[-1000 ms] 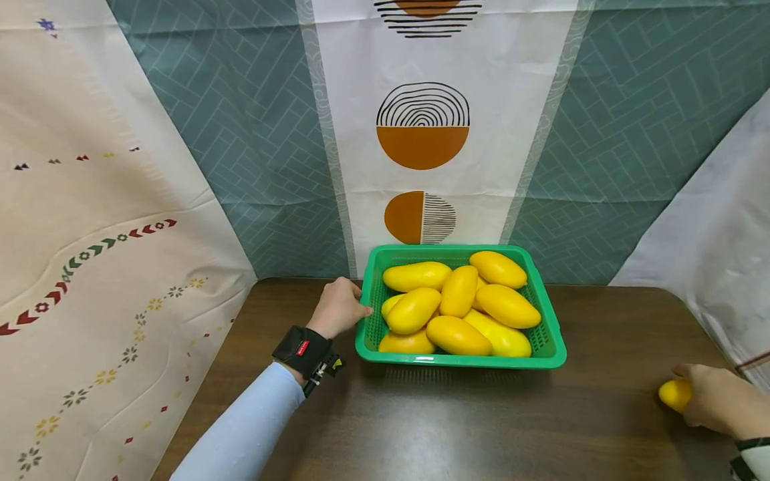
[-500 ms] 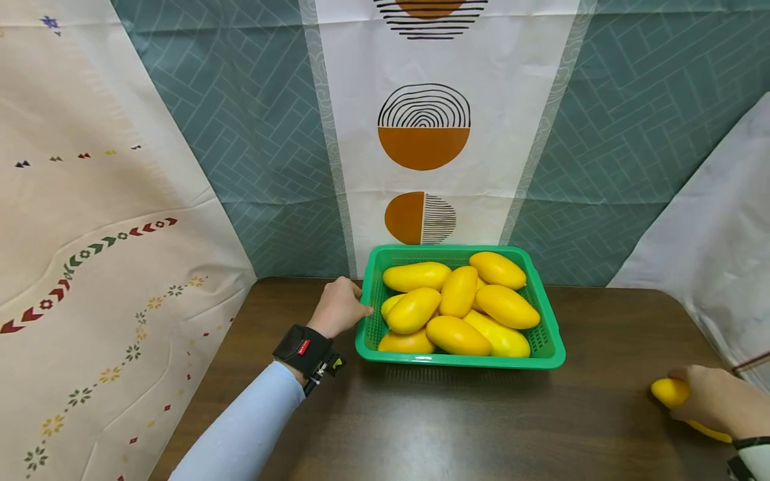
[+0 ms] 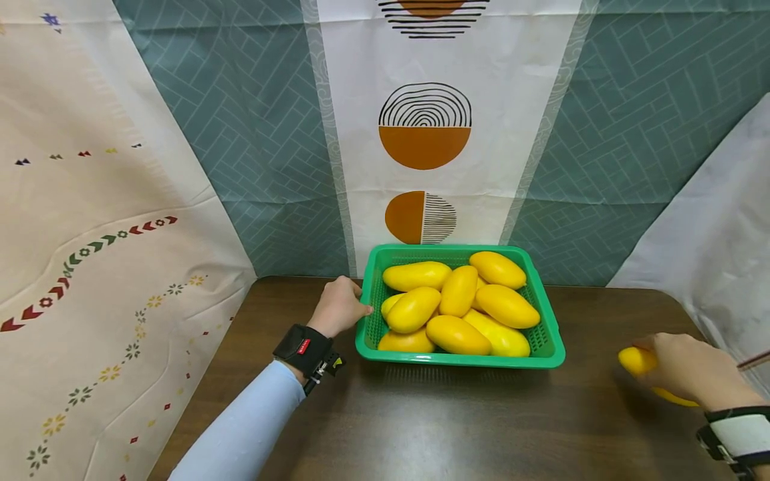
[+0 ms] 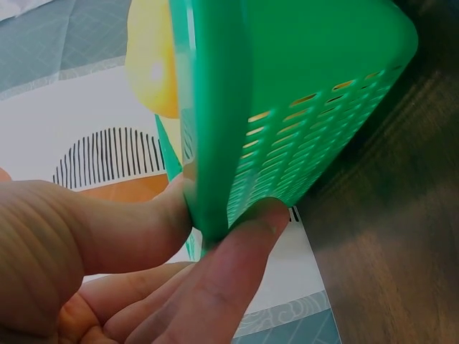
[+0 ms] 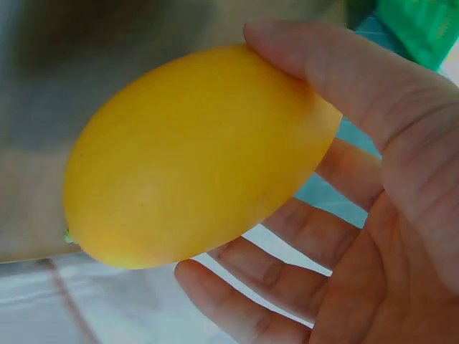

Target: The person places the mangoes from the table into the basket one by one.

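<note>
A green plastic basket [image 3: 463,361] stands at the back middle of the table, heaped with several yellow mangoes [image 3: 457,335]. At its left side my left hand [image 3: 338,308] pinches the rim; in the left wrist view the thumb lies on the inner side and fingers on the slotted outer wall [image 4: 323,50]. Over the table's right side, my right hand [image 3: 688,367] grips a single mango [image 3: 637,361]. The right wrist view shows that mango [image 5: 193,158] between thumb and fingers, with a small green stem nub at one end. Seen from the head, the hand covers its middle.
A dark brown wooden table [image 3: 457,427] lies under everything. Behind the basket hangs a teal and white patterned cloth [image 3: 421,133]. Pale cloth [image 3: 120,267] drapes along the left side, and white cloth [image 3: 704,267] along the right.
My right hand has moved left and toward the back with the mango, more of which now shows. The left hand and the basket have stayed in place.
</note>
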`<state>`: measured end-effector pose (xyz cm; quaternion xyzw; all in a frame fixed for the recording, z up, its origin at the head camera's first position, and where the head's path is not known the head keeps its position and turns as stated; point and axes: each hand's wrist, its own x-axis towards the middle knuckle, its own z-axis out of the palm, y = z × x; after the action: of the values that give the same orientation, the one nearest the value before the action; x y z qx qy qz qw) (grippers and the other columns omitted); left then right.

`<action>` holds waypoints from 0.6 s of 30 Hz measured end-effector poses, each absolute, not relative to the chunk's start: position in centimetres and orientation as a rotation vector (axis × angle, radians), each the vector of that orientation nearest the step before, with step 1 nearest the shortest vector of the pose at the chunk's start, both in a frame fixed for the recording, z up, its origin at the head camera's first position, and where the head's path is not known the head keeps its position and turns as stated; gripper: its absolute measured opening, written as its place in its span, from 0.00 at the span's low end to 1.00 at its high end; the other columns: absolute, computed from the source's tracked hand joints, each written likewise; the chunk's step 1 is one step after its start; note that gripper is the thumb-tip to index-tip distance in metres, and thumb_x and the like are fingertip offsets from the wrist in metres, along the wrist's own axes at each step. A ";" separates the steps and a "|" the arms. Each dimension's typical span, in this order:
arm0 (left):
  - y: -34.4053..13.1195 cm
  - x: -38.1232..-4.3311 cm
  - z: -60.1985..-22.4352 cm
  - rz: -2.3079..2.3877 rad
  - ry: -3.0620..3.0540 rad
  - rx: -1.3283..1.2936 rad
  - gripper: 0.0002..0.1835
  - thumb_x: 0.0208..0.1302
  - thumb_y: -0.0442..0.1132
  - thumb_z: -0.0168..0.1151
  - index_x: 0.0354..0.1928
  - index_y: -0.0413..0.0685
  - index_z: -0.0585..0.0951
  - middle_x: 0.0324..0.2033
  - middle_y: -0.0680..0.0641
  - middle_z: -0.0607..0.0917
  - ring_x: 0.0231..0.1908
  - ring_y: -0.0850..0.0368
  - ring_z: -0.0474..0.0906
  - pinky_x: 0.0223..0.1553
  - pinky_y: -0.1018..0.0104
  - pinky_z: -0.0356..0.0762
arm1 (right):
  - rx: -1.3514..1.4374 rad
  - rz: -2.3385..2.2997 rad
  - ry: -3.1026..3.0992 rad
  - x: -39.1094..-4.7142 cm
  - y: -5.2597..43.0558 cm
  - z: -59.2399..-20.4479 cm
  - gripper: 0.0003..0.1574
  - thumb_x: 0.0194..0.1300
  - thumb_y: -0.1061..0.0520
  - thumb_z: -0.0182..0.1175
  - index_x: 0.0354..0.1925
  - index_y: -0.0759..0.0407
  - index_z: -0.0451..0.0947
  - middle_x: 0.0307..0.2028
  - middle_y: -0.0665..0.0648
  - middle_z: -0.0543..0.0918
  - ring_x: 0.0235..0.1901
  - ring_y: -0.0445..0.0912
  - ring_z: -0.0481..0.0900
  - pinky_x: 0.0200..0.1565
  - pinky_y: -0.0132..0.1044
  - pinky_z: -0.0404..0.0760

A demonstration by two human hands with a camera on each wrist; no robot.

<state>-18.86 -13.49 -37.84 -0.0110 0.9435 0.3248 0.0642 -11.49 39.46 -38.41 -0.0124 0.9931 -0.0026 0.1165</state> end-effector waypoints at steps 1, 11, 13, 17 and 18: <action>-13.5 -18.9 -37.8 0.985 2.846 -0.032 0.22 0.51 0.40 0.72 0.47 0.35 0.82 0.41 0.42 0.85 0.32 0.54 0.82 0.28 0.68 0.81 | -0.055 -0.005 2.930 -11.7 39.0 -38.0 0.39 0.42 0.39 0.70 0.47 0.62 0.79 0.37 0.67 0.82 0.30 0.55 0.78 0.22 0.51 0.71; -13.5 -19.0 -37.8 0.988 2.841 -0.042 0.23 0.51 0.40 0.72 0.47 0.35 0.82 0.42 0.41 0.84 0.34 0.54 0.83 0.29 0.67 0.82 | -0.399 0.021 3.231 -14.0 33.5 -34.1 0.31 0.42 0.48 0.72 0.46 0.58 0.80 0.28 0.56 0.82 0.21 0.47 0.72 0.20 0.45 0.71; -13.5 -18.9 -37.8 0.995 2.833 -0.044 0.22 0.51 0.40 0.72 0.47 0.35 0.82 0.41 0.41 0.85 0.32 0.54 0.82 0.28 0.67 0.82 | -0.471 0.005 3.267 -14.6 32.2 -33.4 0.31 0.42 0.49 0.72 0.47 0.59 0.80 0.27 0.57 0.83 0.19 0.46 0.71 0.19 0.44 0.72; -13.6 -19.0 -37.9 0.993 2.833 -0.047 0.22 0.50 0.40 0.72 0.47 0.35 0.82 0.40 0.41 0.85 0.31 0.55 0.82 0.27 0.67 0.81 | -0.543 -0.021 3.300 -15.9 29.2 -32.2 0.34 0.45 0.50 0.71 0.51 0.59 0.79 0.34 0.61 0.85 0.22 0.48 0.75 0.19 0.45 0.75; -13.6 -19.0 -37.9 0.992 2.834 -0.043 0.22 0.50 0.40 0.72 0.46 0.35 0.82 0.40 0.41 0.85 0.31 0.55 0.82 0.27 0.68 0.81 | -0.555 -0.023 3.310 -16.2 28.4 -32.0 0.34 0.45 0.50 0.71 0.52 0.59 0.78 0.35 0.60 0.85 0.23 0.50 0.76 0.20 0.45 0.76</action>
<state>-18.99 -13.56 -37.89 -0.0144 0.9415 0.3295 0.0694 -16.23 28.44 -32.01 -0.1644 0.9805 -0.0069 -0.1072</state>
